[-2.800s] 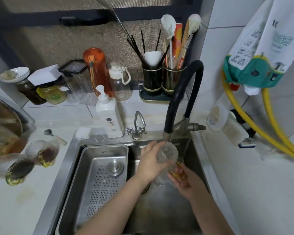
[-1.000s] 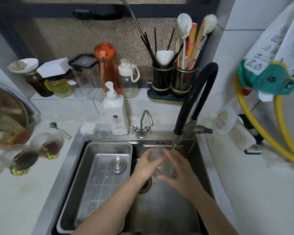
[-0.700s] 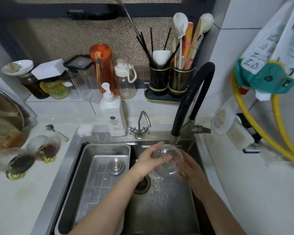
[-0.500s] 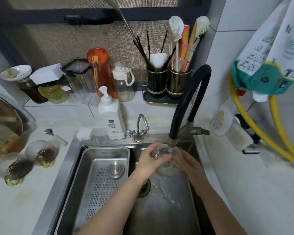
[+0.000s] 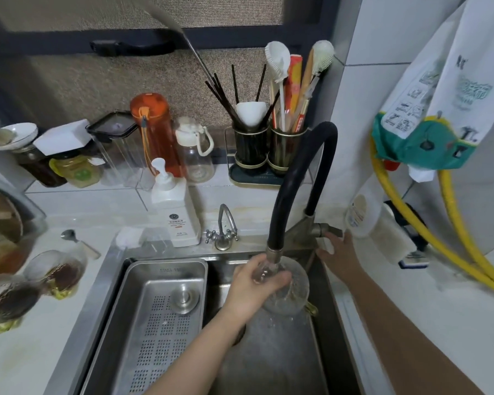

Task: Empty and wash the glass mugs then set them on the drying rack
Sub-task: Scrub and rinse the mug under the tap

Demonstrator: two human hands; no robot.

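1. The glass mug (image 5: pixel 290 292) sits over the sink (image 5: pixel 271 363), right under the nozzle of the black faucet (image 5: pixel 293 178), tilted with its mouth toward the spout and a yellowish handle poking out at its lower right.
2. The left hand (image 5: pixel 251 289) wraps the mug from the left side, fingers and thumb curled round the rim nearest the nozzle.
3. The right hand (image 5: pixel 337 253) is off the mug, up at the sink's back right corner, fingers fairly straight and touching the faucet lever (image 5: pixel 327 230); whether it actually grips the lever I cannot tell.
4. Left of the mug, a perforated steel drying rack (image 5: pixel 160 317) fills the other half of the sink.
5. Two more glass mugs (image 5: pixel 32 289) with dark dregs stand on the desk (image 5: pixel 20 360) at far left, well apart from the hands, near a spoon (image 5: pixel 77 242).
6. Behind the sink stand a white soap pump bottle (image 5: pixel 175 212) and a small steel tap (image 5: pixel 223 229).
7. Further back are an orange bottle (image 5: pixel 154 132) and utensil holders (image 5: pixel 268 149).
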